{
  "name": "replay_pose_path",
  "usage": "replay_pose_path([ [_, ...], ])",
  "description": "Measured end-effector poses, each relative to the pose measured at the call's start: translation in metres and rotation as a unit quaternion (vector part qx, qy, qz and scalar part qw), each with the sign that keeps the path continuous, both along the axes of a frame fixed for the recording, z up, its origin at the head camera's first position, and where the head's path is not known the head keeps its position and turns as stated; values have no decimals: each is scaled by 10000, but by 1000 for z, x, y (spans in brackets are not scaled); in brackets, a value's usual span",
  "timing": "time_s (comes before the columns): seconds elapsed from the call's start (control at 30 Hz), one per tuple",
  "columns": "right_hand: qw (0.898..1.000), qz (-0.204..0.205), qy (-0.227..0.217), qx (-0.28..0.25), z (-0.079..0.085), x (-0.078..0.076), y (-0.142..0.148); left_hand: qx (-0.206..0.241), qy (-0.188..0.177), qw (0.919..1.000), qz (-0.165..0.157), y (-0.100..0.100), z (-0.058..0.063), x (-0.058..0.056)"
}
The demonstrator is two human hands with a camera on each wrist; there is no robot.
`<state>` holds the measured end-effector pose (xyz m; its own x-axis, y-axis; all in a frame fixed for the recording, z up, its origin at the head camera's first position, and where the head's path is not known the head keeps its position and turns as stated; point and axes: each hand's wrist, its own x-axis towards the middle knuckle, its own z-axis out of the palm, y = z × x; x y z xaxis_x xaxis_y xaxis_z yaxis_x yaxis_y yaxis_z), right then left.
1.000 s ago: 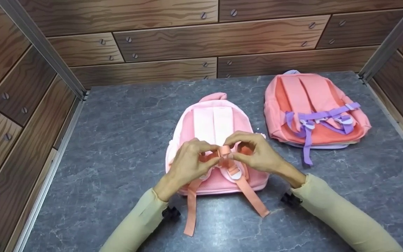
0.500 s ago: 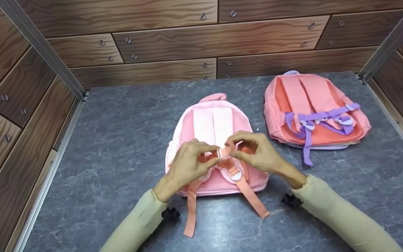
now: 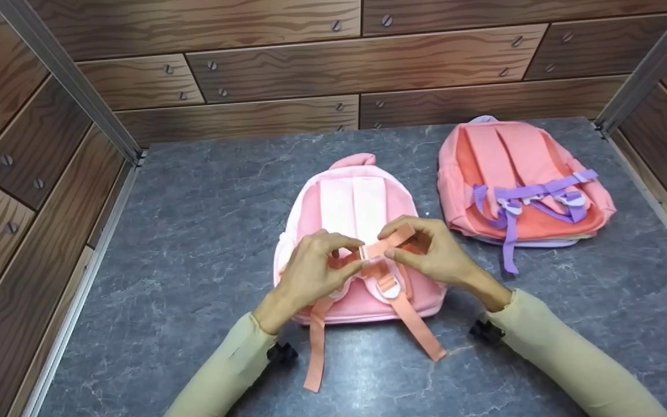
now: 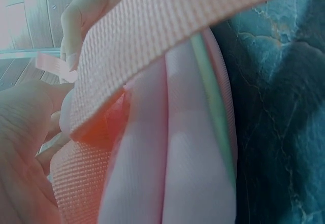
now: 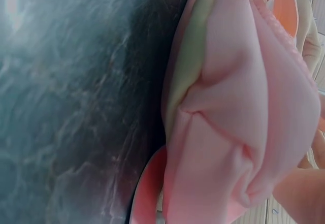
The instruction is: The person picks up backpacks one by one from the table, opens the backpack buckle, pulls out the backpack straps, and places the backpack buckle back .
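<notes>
A pink backpack point(image 3: 339, 214) lies with its shoulder straps facing up. Over its lower middle my left hand point(image 3: 313, 263) pinches a small white buckle point(image 3: 362, 252) on an orange strap. From the buckle a flat orange strap end point(image 3: 400, 236) sticks out to the right, and my right hand point(image 3: 426, 249) pinches it between thumb and fingers. Below, a white adjuster point(image 3: 389, 288) sits on another orange strap point(image 3: 417, 327). In the left wrist view, orange webbing point(image 4: 137, 46) crosses close in front of the bag. The pink side of the bag fills much of the right wrist view, largely hiding the fingers.
A second, coral backpack point(image 3: 513, 162) with purple straps point(image 3: 542, 190) lies at the back right. The dark marbled tabletop point(image 3: 206, 220) is bordered by wood-print walls point(image 3: 310, 58) and metal edges. A loose orange strap point(image 3: 315, 353) hangs toward the front.
The orange strap end, first a short loop between the hands, now extends straight up and to the right from the buckle. My right hand has shifted slightly right; the left has stayed put.
</notes>
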<state>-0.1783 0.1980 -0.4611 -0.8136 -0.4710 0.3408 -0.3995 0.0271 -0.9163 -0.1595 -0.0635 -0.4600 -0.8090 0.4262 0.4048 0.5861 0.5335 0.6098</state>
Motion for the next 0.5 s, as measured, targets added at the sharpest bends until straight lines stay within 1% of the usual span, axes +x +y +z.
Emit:
replay_pose_path([
  [0.13,10000,-53,61,-37,0,0,4,8,-32,10000,-20,1,2,1],
  [0.37,9994,-294,143,145,1,0,13,-59,-174,9998,-10,3,3,1],
  [0.5,9994,-307,27,145,1,1,18,-142,-259,9996,3,5,4,1],
])
